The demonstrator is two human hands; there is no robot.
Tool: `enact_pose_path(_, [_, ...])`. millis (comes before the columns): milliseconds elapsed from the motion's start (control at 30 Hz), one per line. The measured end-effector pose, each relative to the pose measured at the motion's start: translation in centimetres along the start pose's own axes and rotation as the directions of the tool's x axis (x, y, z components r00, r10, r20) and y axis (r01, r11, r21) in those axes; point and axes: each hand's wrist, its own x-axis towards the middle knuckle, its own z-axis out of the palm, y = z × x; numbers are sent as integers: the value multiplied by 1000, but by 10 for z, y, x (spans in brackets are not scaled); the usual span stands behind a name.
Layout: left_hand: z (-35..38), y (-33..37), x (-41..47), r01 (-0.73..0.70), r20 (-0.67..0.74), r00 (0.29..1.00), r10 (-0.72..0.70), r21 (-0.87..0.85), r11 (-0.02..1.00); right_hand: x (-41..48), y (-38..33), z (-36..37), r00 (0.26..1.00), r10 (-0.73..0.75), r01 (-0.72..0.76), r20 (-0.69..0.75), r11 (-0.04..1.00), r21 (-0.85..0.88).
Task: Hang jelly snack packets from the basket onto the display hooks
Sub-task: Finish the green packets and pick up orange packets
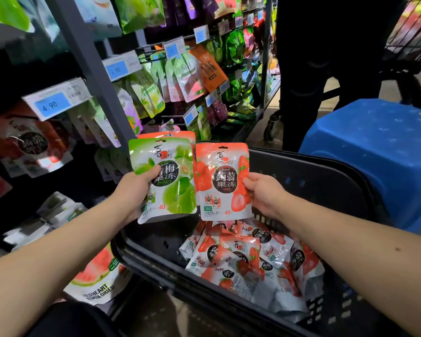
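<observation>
My left hand (pixel 134 190) grips a green plum jelly packet (pixel 170 190) with at least one red packet (pixel 180 135) stacked behind it. My right hand (pixel 265 193) pinches the right edge of a red strawberry jelly packet (pixel 220 171). Both packets are held upright, side by side, above the black basket (pixel 326 181). Several more strawberry packets (pixel 248 259) lie in a heap in the basket. The display hooks (pixel 156 57) with hanging packets and blue price tags are on the rack up and to the left.
A blue plastic stool (pixel 379 152) stands right of the basket. A person in dark trousers (pixel 326 69) stands behind it beside a wheeled cart (pixel 413 40). Watermelon packets (pixel 95 276) hang low at left. Price tags 4.90 (pixel 50 105) and 3.90 (pixel 116 69) stick out from the rack.
</observation>
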Motion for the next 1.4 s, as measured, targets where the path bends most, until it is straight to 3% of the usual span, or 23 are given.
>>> enact_pose_path(167, [-8,4,2,-31,-87,996,28,-42,999,-1,-5,1,983,-149,132,-106,980,-147])
enact_pose_path(367, [-18,15,-1,-15,-72,997,5,-144,989,-6,-16,9,966,-198,162,-163,964,-213])
enact_pose_path(500, [-6,14,-6,82,23,997,-79,-243,967,-10,-23,18,979,-179,155,-98,965,-210])
enact_pose_path(700, [30,15,-17,124,166,982,-90,-207,971,-16,-29,43,982,-177,184,66,975,-123])
enact_pose_path(833, [41,7,-19,-15,49,999,20,-104,994,-21,-30,51,972,-204,219,117,967,-128])
enact_pose_path(1033, [50,-2,-31,-69,-29,997,68,-46,997,-37,-36,63,954,-278,287,116,956,-69])
enact_pose_path(1200, [43,1,-50,-168,-206,961,187,103,980,-49,-47,80,926,-356,367,129,927,-72])
enact_pose_path(1400, [37,7,-74,-204,-393,892,222,88,975,-87,-52,93,913,-363,408,187,836,-367])
